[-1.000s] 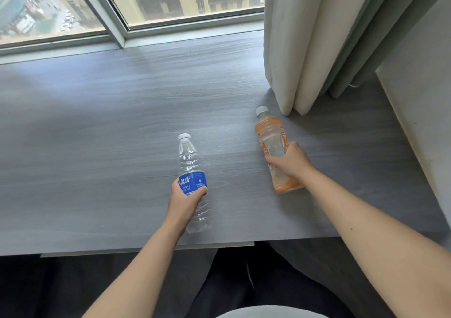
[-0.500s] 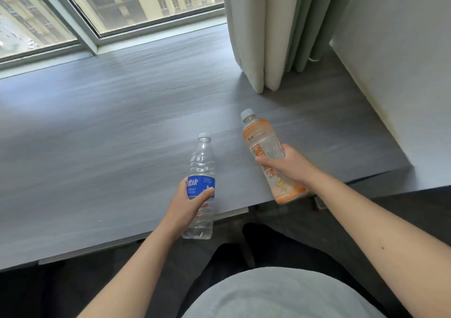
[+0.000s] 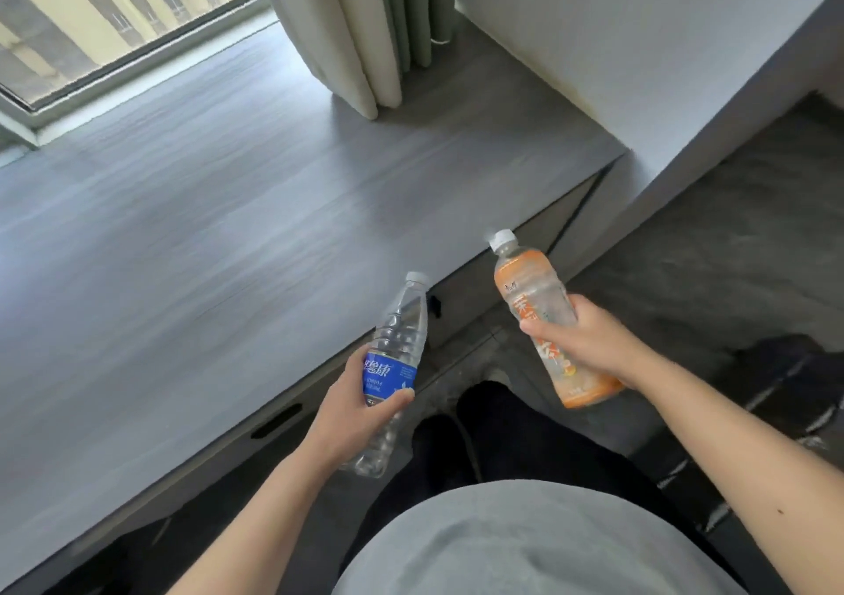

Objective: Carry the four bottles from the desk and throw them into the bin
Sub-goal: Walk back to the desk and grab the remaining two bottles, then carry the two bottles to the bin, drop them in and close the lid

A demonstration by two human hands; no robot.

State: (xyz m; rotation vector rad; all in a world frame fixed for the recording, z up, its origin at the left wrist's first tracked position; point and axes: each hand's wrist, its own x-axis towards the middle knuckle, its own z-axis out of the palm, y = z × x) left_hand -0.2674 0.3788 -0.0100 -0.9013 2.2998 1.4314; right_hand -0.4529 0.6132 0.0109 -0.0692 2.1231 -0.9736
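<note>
Bottles, two of them, are off the table [image 3: 192, 238] and in the person's hands, past its near edge and above the floor. On the left, the left hand [image 3: 361, 407] is wrapped around the clear water bottle [image 3: 392, 366] at its blue label, thumb across the front, the white cap tilted up and away. That mid-body grip probably keeps a light, likely empty bottle steady while walking. The lower part of this bottle is partly covered by the palm, and its base shows below the hand.

To the right, the right hand [image 3: 589, 343] curls around the orange bottle [image 3: 543, 316] at its middle, cap pointing up and to the left, base hanging below the wrist. Taking one bottle per hand looks like a way to halve the trips.

The bin is nowhere in view, so where it stands cannot be told. No other bottles show on the visible part of the table, whose left end is cut off; whether the other two are gone already or lie out of sight is unclear. The label print is too blurred to read fully.
</note>
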